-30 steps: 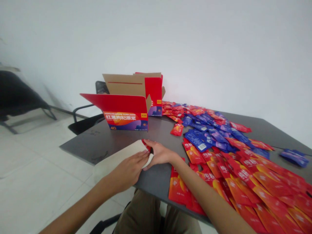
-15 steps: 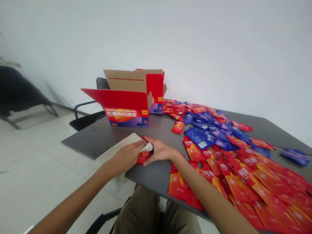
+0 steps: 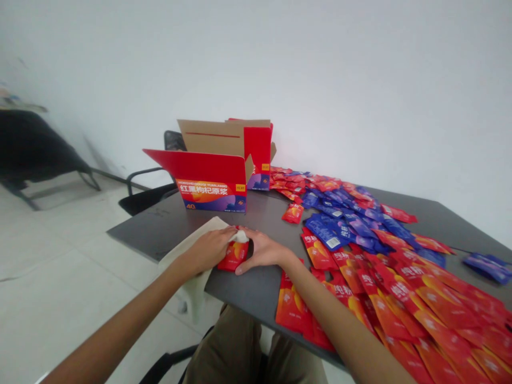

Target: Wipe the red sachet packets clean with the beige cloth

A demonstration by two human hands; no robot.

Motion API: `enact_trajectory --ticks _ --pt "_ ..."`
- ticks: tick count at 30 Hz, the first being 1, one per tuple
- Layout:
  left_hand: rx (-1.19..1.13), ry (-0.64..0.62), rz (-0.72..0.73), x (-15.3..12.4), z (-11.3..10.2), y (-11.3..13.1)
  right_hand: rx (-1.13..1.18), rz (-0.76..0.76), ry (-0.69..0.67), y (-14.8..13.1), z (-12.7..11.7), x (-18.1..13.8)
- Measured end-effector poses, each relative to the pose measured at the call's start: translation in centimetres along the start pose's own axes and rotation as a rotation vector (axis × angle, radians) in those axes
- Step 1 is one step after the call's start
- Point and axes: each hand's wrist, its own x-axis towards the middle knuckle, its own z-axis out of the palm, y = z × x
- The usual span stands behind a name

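Note:
My left hand (image 3: 211, 248) has its fingers closed over a cream cloth (image 3: 180, 249), pressing it against the upper part of a red pouch (image 3: 235, 255) that lies flat near the table's front edge. Part of the cloth hangs over that edge. Curved around the same pouch from the right is my right hand (image 3: 266, 250): its fingers are at the top edge and its thumb at the lower right side. The fingers and cloth hide the pouch's top.
An open red carton (image 3: 212, 197) stands behind my hands, with another carton (image 3: 260, 154) behind it. To the right lie red pouches (image 3: 400, 298), blue pouches (image 3: 328, 229) and a mixed pile on the grey table (image 3: 160, 224). A black chair (image 3: 148, 197) is beyond the left edge.
My left hand and the cloth have shifted slightly up and left over the red pouch, so more of its front shows. My right hand stays at the pouch's side. The view has shifted slightly.

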Motion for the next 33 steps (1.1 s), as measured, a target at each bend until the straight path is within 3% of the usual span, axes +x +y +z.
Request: enact_trajectory --ticks 6,11,17,23,29,33 --pt "-0.015 -0.008 0.219 -1.6 0.4 1.6 -0.056 0.065 -0.022 -0.3 0.0 0.1" --pt "0.001 0.004 -0.030 -0.4 0.0 0.4 0.004 0.022 0.005 0.1 0.0 0.0" --pt "-0.006 -0.023 0.186 -2.2 1.0 1.8 -0.013 0.072 -0.010 0.1 0.2 0.2" --pt "0.003 -0.010 -0.018 -0.8 0.0 0.4 0.018 0.051 0.005 0.2 0.1 0.0" --pt "0.010 -0.023 0.203 -2.0 0.5 1.5 -0.035 0.056 -0.008 0.1 0.2 0.1" --pt "0.019 -0.016 -0.010 -1.0 -0.1 0.7 -0.020 0.034 -0.002 0.1 0.1 0.0"
